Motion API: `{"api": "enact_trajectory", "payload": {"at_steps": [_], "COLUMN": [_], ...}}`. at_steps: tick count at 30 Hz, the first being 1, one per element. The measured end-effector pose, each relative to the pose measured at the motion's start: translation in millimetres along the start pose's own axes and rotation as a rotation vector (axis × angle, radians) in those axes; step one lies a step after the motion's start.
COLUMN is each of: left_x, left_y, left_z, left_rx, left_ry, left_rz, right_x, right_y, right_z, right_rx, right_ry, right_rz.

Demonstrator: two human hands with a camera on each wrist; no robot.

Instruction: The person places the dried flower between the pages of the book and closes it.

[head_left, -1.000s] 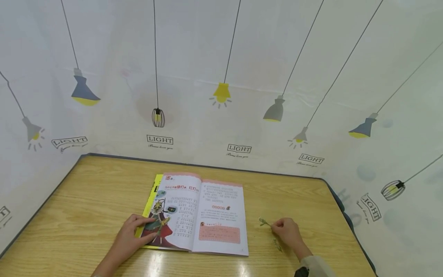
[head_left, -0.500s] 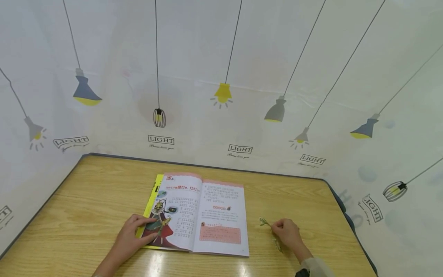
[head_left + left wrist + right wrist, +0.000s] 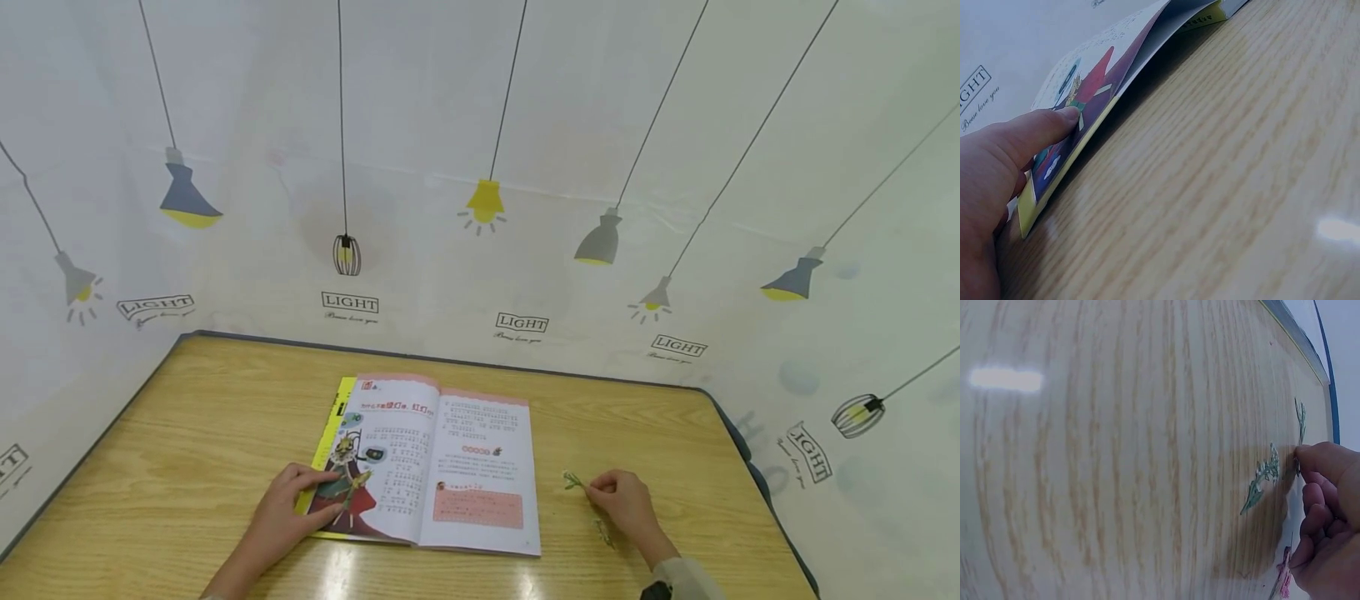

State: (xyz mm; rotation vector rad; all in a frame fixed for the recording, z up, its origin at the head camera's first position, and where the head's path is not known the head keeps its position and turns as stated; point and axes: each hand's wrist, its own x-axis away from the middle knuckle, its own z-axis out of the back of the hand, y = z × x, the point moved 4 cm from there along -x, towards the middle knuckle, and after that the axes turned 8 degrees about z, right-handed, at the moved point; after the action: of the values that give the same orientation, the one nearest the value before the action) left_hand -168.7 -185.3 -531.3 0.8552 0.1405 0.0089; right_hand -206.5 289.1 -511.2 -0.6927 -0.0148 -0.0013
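An open illustrated book point(image 3: 480, 467) lies on the wooden table, its yellow cover point(image 3: 330, 442) showing along the left side. My left hand point(image 3: 288, 504) rests at the book's lower left, thumb and forefinger extended on the picture page point(image 3: 1100, 81). Its other fingers are mostly hidden. To the right of the book, my right hand point(image 3: 622, 504) pinches a thin green sprig point(image 3: 1300, 419) between thumb and forefinger, close over the table. A second sprig point(image 3: 1263, 475) with small pale flowers lies on the table beside that hand.
A small pink flower point(image 3: 1284, 575) shows near the right palm in the right wrist view. The table point(image 3: 187, 425) has a dark edge, and a pale curtain point(image 3: 420, 108) printed with hanging lamps stands behind and around it.
The head view has shifted very slightly. Both hands, the book and the sprigs stay nearly where they were; the right fingers stir a little.
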Motion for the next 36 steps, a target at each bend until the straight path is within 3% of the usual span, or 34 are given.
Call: {"api": "enact_trajectory", "payload": {"at_steps": [14, 36], "left_x": [0.8, 1.9], "left_y": [1.3, -1.3], "left_z": [0.6, -1.5], "left_rx": [-0.001, -0.025], "left_ry": [0.028, 0.03], "left_rz": [-0.024, -0.021], "right_x": [-1.2, 3.9], "right_y": [1.2, -17.0], "right_z": [-5.4, -4.4], "right_rx": [0.075, -0.048], "right_ry": [-0.049, 0.1], "right_rz": [0.005, 0.042]}}
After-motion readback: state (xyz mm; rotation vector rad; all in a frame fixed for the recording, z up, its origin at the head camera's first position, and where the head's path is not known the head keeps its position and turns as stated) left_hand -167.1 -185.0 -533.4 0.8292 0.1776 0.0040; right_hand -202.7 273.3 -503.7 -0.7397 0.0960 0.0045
